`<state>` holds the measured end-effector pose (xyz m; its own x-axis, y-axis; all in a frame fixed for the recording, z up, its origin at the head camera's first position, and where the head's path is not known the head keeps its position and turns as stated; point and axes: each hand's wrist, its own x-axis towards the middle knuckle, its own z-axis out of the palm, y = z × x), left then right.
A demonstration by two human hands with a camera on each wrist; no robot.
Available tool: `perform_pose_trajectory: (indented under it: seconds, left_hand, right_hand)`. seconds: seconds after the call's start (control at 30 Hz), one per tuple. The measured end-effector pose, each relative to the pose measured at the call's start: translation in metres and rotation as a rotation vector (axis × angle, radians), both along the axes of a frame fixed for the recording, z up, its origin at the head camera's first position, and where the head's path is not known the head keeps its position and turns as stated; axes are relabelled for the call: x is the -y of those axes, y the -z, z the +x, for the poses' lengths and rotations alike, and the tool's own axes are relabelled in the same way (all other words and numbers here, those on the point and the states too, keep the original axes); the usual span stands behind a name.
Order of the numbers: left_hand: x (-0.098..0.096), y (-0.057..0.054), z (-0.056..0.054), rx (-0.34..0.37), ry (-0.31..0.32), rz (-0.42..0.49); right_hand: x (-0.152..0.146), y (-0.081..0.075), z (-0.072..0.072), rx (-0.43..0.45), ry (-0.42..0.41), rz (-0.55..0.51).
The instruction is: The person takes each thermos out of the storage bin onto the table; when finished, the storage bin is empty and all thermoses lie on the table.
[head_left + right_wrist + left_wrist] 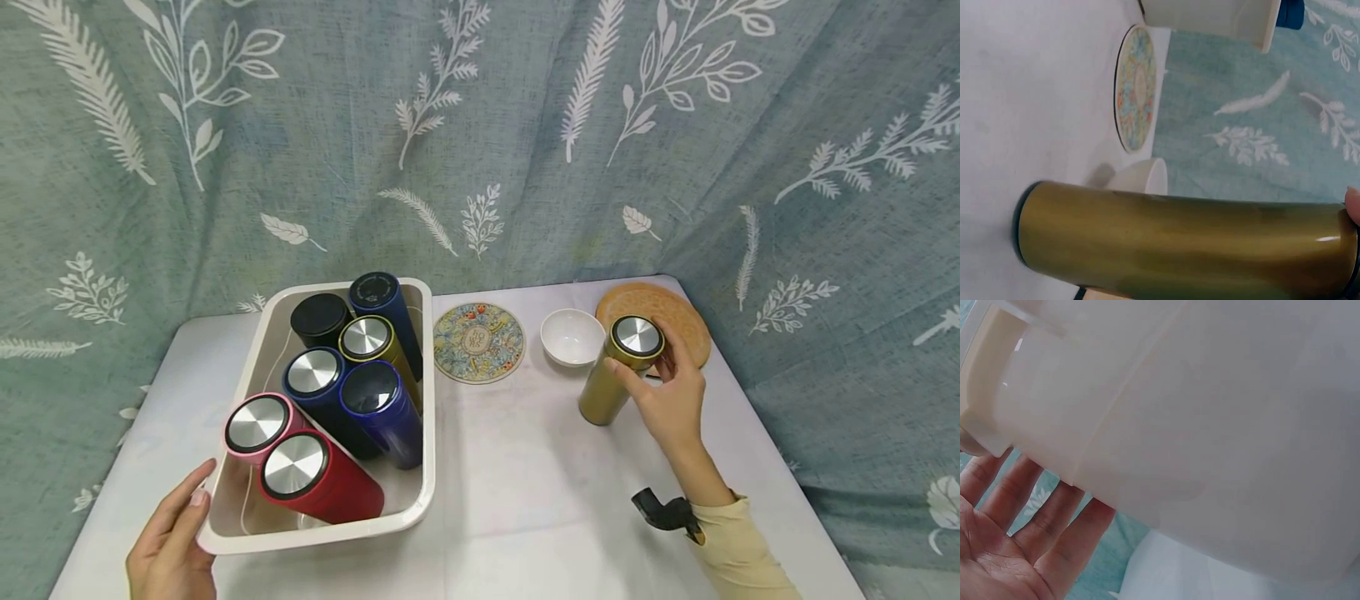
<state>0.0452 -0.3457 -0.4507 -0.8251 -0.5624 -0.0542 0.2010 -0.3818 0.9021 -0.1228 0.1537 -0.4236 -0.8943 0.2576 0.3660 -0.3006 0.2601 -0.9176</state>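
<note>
My right hand (671, 400) grips a gold thermos bottle (609, 387) near its silver-topped lid, thumb on one side and fingers on the other. Its body fills the lower right wrist view, base close to the white tabletop; I cannot tell whether it touches. My left hand (176, 533) is at the front left corner of a white plastic bin (429, 375). In the left wrist view, its extended fingers (1054, 515) lie against the bin's edge. Inside the bin stand or lean several thermos bottles, among them a red one (345, 490), a pink one (258, 425) and another gold one (367, 337).
A patterned round mat (480, 346) lies right of the bin. Beyond it is a white bowl (572, 337), just left of the held bottle. An orange-brown round board (693, 321) lies behind my right hand. A leaf-print curtain (510, 125) hangs along the table's back.
</note>
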Motion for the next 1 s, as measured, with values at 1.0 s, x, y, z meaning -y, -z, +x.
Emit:
perform_pose_trajectory:
  seconds: [1.0]
  left_hand:
    - [-0.003,-0.008,0.001,0.177,-0.039,-0.093]
  right_hand:
    - [-0.023,0.002,-0.028,-0.045,0.092,-0.042]
